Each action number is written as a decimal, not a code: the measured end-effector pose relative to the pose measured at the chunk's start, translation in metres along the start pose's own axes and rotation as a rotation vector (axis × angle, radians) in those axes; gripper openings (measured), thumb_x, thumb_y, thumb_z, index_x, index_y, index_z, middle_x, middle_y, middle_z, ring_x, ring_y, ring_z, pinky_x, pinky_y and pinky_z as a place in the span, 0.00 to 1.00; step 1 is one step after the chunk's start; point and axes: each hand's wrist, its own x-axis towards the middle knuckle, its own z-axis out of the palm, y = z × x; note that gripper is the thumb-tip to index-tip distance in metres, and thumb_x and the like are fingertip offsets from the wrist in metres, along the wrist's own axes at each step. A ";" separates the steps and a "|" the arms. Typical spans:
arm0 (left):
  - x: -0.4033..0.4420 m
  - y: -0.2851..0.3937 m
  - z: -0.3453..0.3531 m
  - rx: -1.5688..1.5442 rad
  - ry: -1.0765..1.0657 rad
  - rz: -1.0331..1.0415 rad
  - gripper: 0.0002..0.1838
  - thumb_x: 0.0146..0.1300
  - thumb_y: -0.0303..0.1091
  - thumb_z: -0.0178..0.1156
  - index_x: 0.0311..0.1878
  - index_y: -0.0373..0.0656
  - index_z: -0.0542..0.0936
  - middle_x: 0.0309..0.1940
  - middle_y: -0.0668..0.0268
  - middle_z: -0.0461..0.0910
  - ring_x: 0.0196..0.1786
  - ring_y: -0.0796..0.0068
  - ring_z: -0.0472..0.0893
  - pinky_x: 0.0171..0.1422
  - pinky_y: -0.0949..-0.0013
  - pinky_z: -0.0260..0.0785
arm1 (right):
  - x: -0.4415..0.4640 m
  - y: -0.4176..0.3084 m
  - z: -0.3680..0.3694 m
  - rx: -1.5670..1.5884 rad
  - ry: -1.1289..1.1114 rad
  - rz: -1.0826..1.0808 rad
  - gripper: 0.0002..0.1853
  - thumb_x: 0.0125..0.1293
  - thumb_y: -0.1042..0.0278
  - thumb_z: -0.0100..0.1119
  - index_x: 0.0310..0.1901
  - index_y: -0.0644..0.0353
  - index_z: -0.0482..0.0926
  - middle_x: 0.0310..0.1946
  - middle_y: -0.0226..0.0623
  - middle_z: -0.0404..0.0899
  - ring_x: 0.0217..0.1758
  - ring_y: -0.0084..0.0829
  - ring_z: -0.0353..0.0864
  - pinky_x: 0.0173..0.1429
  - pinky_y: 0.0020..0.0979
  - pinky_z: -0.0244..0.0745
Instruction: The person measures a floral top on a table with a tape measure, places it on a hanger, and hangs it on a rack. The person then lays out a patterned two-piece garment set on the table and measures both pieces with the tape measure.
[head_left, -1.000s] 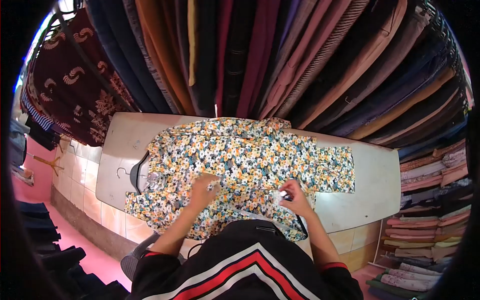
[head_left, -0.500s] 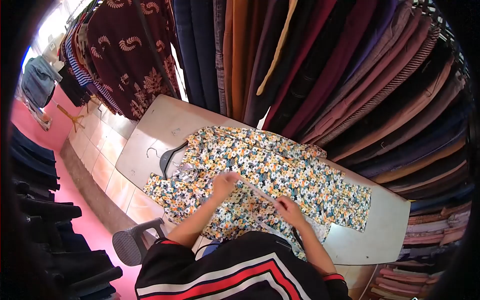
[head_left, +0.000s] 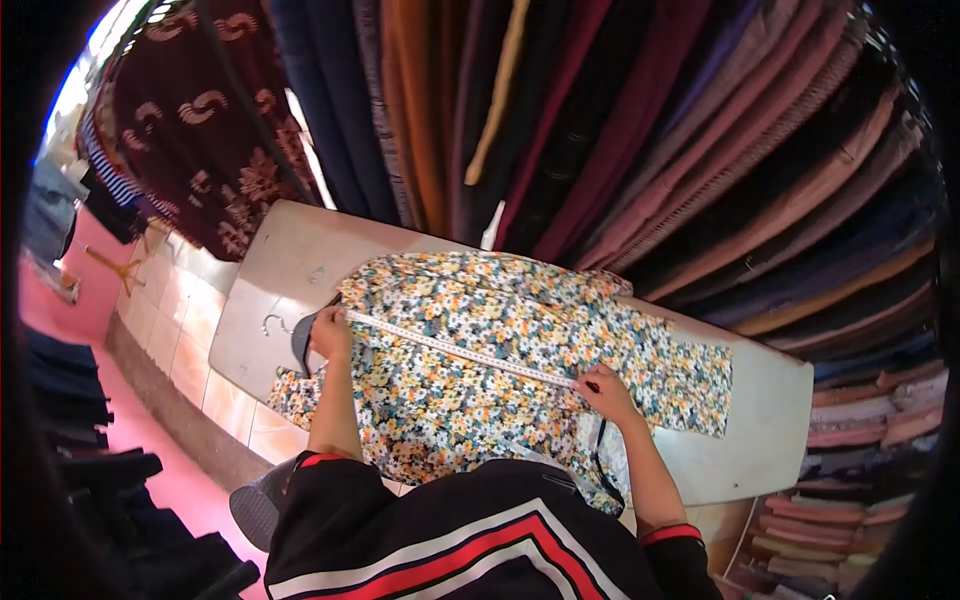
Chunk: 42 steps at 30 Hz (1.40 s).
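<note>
A white measuring tape (head_left: 455, 350) is stretched across a floral garment (head_left: 480, 300) that lies spread on a pale table. At the garment's neck end, my left hand (head_left: 330, 333) is closed on one end of the tape, beside a dark hanger (head_left: 301, 342). Toward the garment's middle right, my right hand (head_left: 603, 392) pinches the tape's other end. A dark strap hangs just below my right hand.
Trousers (head_left: 560, 150) hang in a dense row behind the table (head_left: 720, 475). A maroon patterned cloth (head_left: 190, 120) hangs at the left. Folded clothes (head_left: 830, 520) are stacked at the right, dark garments (head_left: 150, 520) at the lower left. A grey stool (head_left: 258, 510) stands near my left side.
My left hand has moved left to the garment's neck end, and the tape has been drawn out into a long straight line between my hands. The view has also shifted.
</note>
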 end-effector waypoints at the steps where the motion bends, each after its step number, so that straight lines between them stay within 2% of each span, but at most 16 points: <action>1: -0.003 0.005 -0.003 0.040 0.008 0.010 0.10 0.55 0.45 0.63 0.37 0.53 0.84 0.31 0.66 0.84 0.36 0.64 0.82 0.40 0.60 0.68 | 0.000 0.007 -0.002 -0.069 -0.003 -0.005 0.11 0.59 0.59 0.61 0.34 0.58 0.83 0.34 0.37 0.74 0.39 0.37 0.76 0.41 0.36 0.73; 7: 0.001 0.000 -0.006 0.055 -0.030 0.080 0.12 0.57 0.49 0.60 0.38 0.54 0.84 0.32 0.66 0.84 0.37 0.62 0.82 0.40 0.55 0.69 | -0.024 0.048 -0.049 -0.349 0.094 0.265 0.13 0.59 0.53 0.61 0.34 0.55 0.84 0.37 0.35 0.75 0.43 0.40 0.76 0.48 0.39 0.75; 10: -0.007 0.013 -0.012 0.147 -0.005 0.071 0.11 0.59 0.49 0.59 0.38 0.56 0.84 0.32 0.66 0.84 0.37 0.62 0.82 0.39 0.56 0.70 | -0.033 0.068 -0.053 -0.480 0.062 0.291 0.14 0.58 0.50 0.61 0.33 0.52 0.84 0.40 0.35 0.75 0.46 0.41 0.76 0.50 0.41 0.76; 14: -0.011 0.023 -0.018 0.152 -0.049 0.060 0.11 0.59 0.47 0.59 0.39 0.54 0.83 0.32 0.67 0.84 0.37 0.62 0.82 0.41 0.57 0.70 | -0.037 0.067 -0.039 -0.566 0.182 0.280 0.08 0.52 0.56 0.65 0.29 0.50 0.84 0.35 0.33 0.76 0.41 0.38 0.77 0.46 0.39 0.76; 18: 0.005 0.005 -0.004 0.134 -0.064 0.123 0.12 0.58 0.43 0.61 0.44 0.51 0.81 0.36 0.64 0.83 0.39 0.60 0.82 0.43 0.54 0.69 | -0.034 0.080 -0.032 -0.621 0.178 0.283 0.07 0.55 0.60 0.58 0.27 0.50 0.83 0.35 0.35 0.77 0.41 0.37 0.78 0.49 0.40 0.76; 19: -0.026 0.050 -0.023 0.268 0.049 0.054 0.15 0.59 0.39 0.60 0.48 0.45 0.78 0.40 0.58 0.82 0.44 0.55 0.80 0.48 0.53 0.68 | -0.032 0.089 -0.028 -0.618 0.184 0.285 0.07 0.56 0.61 0.56 0.26 0.50 0.82 0.36 0.36 0.77 0.41 0.37 0.78 0.51 0.42 0.76; 22: -0.083 0.085 -0.002 0.129 0.351 0.488 0.18 0.59 0.37 0.60 0.50 0.40 0.76 0.46 0.53 0.78 0.49 0.52 0.76 0.54 0.53 0.64 | -0.031 0.077 -0.034 -0.600 0.136 0.329 0.07 0.55 0.60 0.56 0.27 0.50 0.82 0.37 0.37 0.76 0.43 0.39 0.78 0.50 0.43 0.76; 25: -0.207 0.128 0.031 -0.230 -0.087 0.814 0.18 0.56 0.31 0.62 0.49 0.38 0.74 0.49 0.53 0.75 0.54 0.53 0.72 0.60 0.54 0.60 | -0.029 0.072 -0.035 -0.618 0.088 0.379 0.07 0.55 0.60 0.56 0.28 0.49 0.83 0.38 0.38 0.76 0.44 0.42 0.77 0.47 0.42 0.78; 26: -0.245 0.142 0.031 -0.404 -0.463 0.856 0.19 0.53 0.31 0.63 0.50 0.39 0.75 0.48 0.53 0.75 0.53 0.53 0.72 0.61 0.55 0.61 | -0.027 0.072 -0.036 -0.629 0.080 0.384 0.07 0.55 0.60 0.56 0.29 0.49 0.83 0.38 0.38 0.76 0.45 0.43 0.77 0.46 0.42 0.78; 28: -0.309 0.181 0.027 -0.354 -0.853 1.146 0.21 0.52 0.32 0.64 0.51 0.41 0.75 0.49 0.54 0.75 0.54 0.54 0.72 0.61 0.55 0.62 | -0.027 0.067 -0.039 -0.635 0.070 0.371 0.08 0.54 0.60 0.56 0.32 0.49 0.84 0.40 0.39 0.76 0.47 0.43 0.77 0.46 0.44 0.78; 29: -0.331 0.192 0.036 -0.272 -0.927 1.322 0.24 0.55 0.38 0.62 0.54 0.39 0.73 0.53 0.54 0.72 0.58 0.54 0.70 0.63 0.53 0.59 | -0.027 0.066 -0.038 -0.645 0.077 0.368 0.09 0.55 0.61 0.56 0.33 0.49 0.84 0.41 0.39 0.76 0.48 0.43 0.77 0.45 0.44 0.78; 33: -0.387 0.200 0.061 0.164 -0.868 1.383 0.33 0.61 0.49 0.53 0.64 0.36 0.65 0.64 0.55 0.64 0.69 0.58 0.59 0.72 0.53 0.47 | -0.027 0.067 -0.035 -0.630 0.114 0.358 0.10 0.56 0.61 0.55 0.34 0.50 0.84 0.41 0.39 0.76 0.50 0.43 0.76 0.47 0.45 0.77; 35: -0.384 0.202 0.063 0.209 -0.887 1.349 0.32 0.61 0.47 0.53 0.64 0.37 0.65 0.64 0.56 0.64 0.68 0.59 0.61 0.73 0.52 0.46 | -0.030 0.074 -0.034 -0.616 0.127 0.370 0.10 0.56 0.59 0.56 0.34 0.52 0.84 0.40 0.37 0.76 0.50 0.42 0.76 0.48 0.43 0.77; 38: -0.392 0.199 0.070 0.241 -0.861 1.382 0.29 0.61 0.43 0.52 0.63 0.38 0.66 0.63 0.58 0.65 0.66 0.60 0.63 0.74 0.49 0.44 | -0.049 0.109 -0.070 -0.264 0.026 0.201 0.12 0.55 0.55 0.58 0.33 0.54 0.83 0.40 0.36 0.76 0.47 0.38 0.77 0.45 0.38 0.76; 40: -0.392 0.196 0.074 0.230 -0.825 1.388 0.27 0.61 0.40 0.51 0.62 0.38 0.67 0.62 0.59 0.66 0.65 0.61 0.64 0.74 0.47 0.43 | -0.068 0.152 -0.122 0.101 -0.150 0.275 0.14 0.56 0.54 0.61 0.28 0.56 0.83 0.31 0.39 0.79 0.35 0.39 0.78 0.39 0.37 0.72; 42: -0.395 0.198 0.073 0.210 -0.807 1.369 0.26 0.60 0.39 0.50 0.61 0.38 0.68 0.61 0.61 0.67 0.64 0.63 0.65 0.73 0.45 0.42 | -0.102 0.219 -0.165 -0.051 -0.009 0.131 0.13 0.56 0.56 0.62 0.27 0.57 0.83 0.23 0.39 0.78 0.28 0.37 0.77 0.34 0.36 0.70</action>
